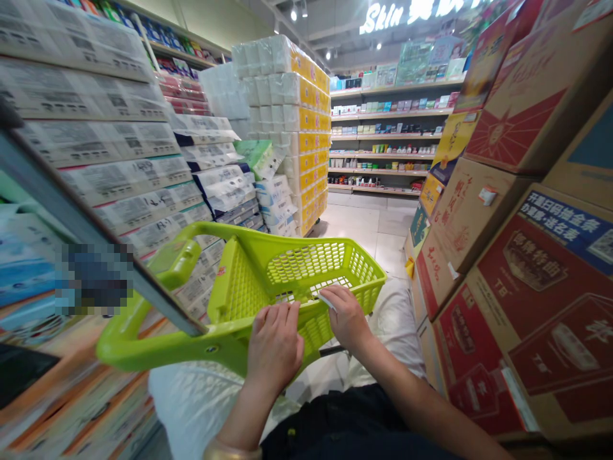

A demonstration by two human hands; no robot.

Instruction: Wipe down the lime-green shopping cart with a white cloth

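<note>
A lime-green plastic shopping cart point(239, 233) stands side-on in front of me, its meshed basket at the right and its looped handle at the left. My left hand point(276, 342) is closed over the near rim, fingers curled to the inner side. Just right of it, my right hand point(345, 316) presses a thin white piece point(328, 298), cloth or paper, against the same rim. Most of that piece is hidden under the fingers. A grey metal pole point(143, 271) slants up to the left from the cart's handle side.
Stacked cartons point(498, 211) rise close on my right. Wrapped tissue packs point(110, 102) and a tall pile of paper rolls point(306, 128) line the left. White sacks point(395, 319) lie around the cart. Beyond the tiled floor point(357, 220) stand product shelves point(383, 115).
</note>
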